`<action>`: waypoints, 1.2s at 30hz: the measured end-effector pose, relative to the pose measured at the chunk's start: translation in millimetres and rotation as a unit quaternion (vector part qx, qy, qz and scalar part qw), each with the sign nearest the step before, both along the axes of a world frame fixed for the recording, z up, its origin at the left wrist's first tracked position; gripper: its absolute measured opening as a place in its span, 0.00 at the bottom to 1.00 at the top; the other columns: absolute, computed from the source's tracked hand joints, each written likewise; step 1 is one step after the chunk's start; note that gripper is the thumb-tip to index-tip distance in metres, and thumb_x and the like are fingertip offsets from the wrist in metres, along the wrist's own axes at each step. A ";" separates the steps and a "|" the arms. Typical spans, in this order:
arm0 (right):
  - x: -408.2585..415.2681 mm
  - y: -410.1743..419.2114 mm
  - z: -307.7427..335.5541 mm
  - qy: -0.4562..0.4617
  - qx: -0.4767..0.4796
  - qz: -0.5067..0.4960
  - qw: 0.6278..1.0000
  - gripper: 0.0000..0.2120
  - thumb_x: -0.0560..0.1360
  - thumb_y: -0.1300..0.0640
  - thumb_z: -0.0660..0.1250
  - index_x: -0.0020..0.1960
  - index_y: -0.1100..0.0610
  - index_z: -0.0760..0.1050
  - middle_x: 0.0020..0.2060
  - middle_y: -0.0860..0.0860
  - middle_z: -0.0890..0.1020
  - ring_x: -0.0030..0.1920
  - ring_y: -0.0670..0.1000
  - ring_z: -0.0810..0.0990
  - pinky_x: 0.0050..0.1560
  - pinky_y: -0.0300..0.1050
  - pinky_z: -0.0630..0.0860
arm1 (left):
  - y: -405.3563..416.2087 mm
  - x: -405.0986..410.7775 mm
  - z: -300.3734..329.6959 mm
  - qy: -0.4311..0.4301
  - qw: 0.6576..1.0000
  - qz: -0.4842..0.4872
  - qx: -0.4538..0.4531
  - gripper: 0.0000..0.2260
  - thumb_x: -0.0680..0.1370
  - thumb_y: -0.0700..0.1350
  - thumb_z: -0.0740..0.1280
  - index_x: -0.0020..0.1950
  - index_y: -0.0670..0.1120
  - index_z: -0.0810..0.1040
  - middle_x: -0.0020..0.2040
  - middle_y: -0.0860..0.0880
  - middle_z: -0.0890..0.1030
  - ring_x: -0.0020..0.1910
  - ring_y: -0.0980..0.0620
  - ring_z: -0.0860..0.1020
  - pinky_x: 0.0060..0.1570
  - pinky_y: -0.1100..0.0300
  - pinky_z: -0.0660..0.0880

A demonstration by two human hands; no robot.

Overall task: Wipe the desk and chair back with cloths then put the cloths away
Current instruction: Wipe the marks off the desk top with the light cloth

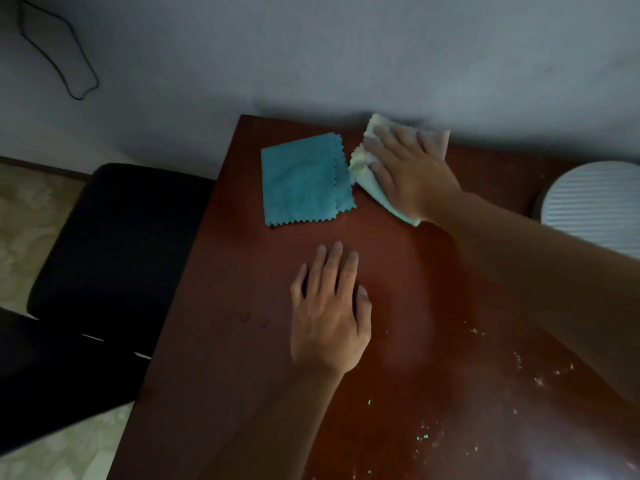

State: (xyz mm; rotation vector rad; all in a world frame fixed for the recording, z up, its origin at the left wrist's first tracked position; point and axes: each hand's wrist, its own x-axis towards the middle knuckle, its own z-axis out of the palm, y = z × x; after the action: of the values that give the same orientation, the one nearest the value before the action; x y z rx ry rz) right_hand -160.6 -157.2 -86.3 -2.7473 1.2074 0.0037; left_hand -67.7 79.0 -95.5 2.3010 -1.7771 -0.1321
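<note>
A reddish-brown wooden desk (242,341) fills the lower right of the view. My right hand (412,174) presses flat, fingers spread, on a pale yellow-white cloth (363,161) at the desk's far edge, by the wall. Just left of it a blue cloth (304,181) with zigzag edges lies folded flat on the desk, untouched. My left hand (329,306) rests palm down on the bare desk, fingers straight, holding nothing. A black chair (114,244) stands to the left of the desk.
White crumbs or specks (485,393) are scattered over the near right part of the desk. A round white ribbed object (595,206) sits at the desk's right edge. A black cable (59,53) hangs on the grey wall at upper left.
</note>
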 end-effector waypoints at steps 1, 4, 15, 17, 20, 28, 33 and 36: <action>4.6 -4.8 -1.8 0.002 -0.008 -0.020 1.000 0.25 0.85 0.48 0.46 0.80 0.52 0.54 0.80 0.52 0.55 0.80 0.56 0.51 0.77 0.58 0.47 | 0.5 -0.2 0.3 0.001 1.000 -0.001 -0.002 0.22 0.82 0.52 0.54 0.74 0.48 0.69 0.76 0.47 0.68 0.77 0.48 0.62 0.74 0.46 0.59; -0.5 27.7 -4.4 0.004 -0.021 -0.002 1.000 0.26 0.84 0.47 0.44 0.80 0.53 0.52 0.80 0.53 0.55 0.80 0.57 0.50 0.77 0.59 0.47 | 0.6 0.4 0.2 0.001 1.000 0.000 -0.005 0.22 0.81 0.51 0.55 0.74 0.47 0.70 0.75 0.47 0.69 0.77 0.47 0.62 0.74 0.47 0.59; -9.8 1.0 -3.4 -0.005 -0.020 -0.041 0.999 0.25 0.85 0.47 0.46 0.80 0.52 0.54 0.80 0.52 0.56 0.79 0.56 0.53 0.76 0.58 0.49 | 0.6 -0.1 -0.4 0.008 1.000 -0.003 -0.013 0.22 0.81 0.51 0.56 0.74 0.47 0.70 0.75 0.47 0.69 0.77 0.47 0.62 0.75 0.47 0.58; -10.1 13.2 -5.7 -0.005 -0.028 -0.036 0.999 0.25 0.84 0.47 0.45 0.80 0.52 0.54 0.79 0.53 0.57 0.79 0.57 0.54 0.76 0.59 0.49 | 2.0 -1.2 -2.7 0.017 0.999 -0.004 -0.031 0.21 0.81 0.50 0.57 0.73 0.46 0.71 0.75 0.47 0.70 0.76 0.47 0.63 0.74 0.47 0.59; -23.7 73.0 -2.8 0.008 -0.027 -0.004 1.000 0.28 0.83 0.45 0.42 0.80 0.53 0.54 0.79 0.54 0.56 0.79 0.58 0.53 0.76 0.61 0.50 | 1.1 0.7 -1.6 0.046 0.997 0.006 -0.057 0.21 0.79 0.48 0.59 0.71 0.45 0.73 0.73 0.47 0.72 0.75 0.48 0.65 0.73 0.47 0.60; -48.8 139.4 3.6 0.027 0.020 0.092 0.995 0.28 0.83 0.44 0.41 0.80 0.51 0.53 0.80 0.54 0.54 0.80 0.58 0.48 0.77 0.61 0.45 | 40.9 25.7 11.6 0.085 0.993 0.028 -0.080 0.19 0.79 0.44 0.61 0.71 0.45 0.71 0.70 0.46 0.75 0.72 0.48 0.69 0.67 0.47 0.63; -21.0 163.4 -4.2 -0.013 0.016 -0.051 0.998 0.26 0.84 0.45 0.42 0.80 0.50 0.51 0.80 0.52 0.53 0.80 0.57 0.46 0.77 0.60 0.42 | 122.5 75.7 7.4 0.010 1.000 -0.015 -0.012 0.21 0.81 0.48 0.56 0.73 0.45 0.68 0.74 0.44 0.70 0.75 0.46 0.64 0.69 0.46 0.62; -31.1 237.5 -6.2 -0.010 0.001 0.048 0.999 0.26 0.84 0.45 0.41 0.80 0.51 0.55 0.79 0.53 0.56 0.80 0.57 0.49 0.78 0.62 0.46 | 144.9 75.4 2.4 -0.004 1.000 -0.024 0.001 0.22 0.81 0.50 0.56 0.74 0.43 0.68 0.76 0.43 0.67 0.77 0.45 0.61 0.73 0.44 0.59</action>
State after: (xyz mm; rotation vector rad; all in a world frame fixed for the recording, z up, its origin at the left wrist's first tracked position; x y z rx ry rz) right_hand -191.7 80.3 -92.5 -2.7939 1.0679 -0.0105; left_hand 7.8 223.8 -93.1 2.2638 -1.8386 -0.1343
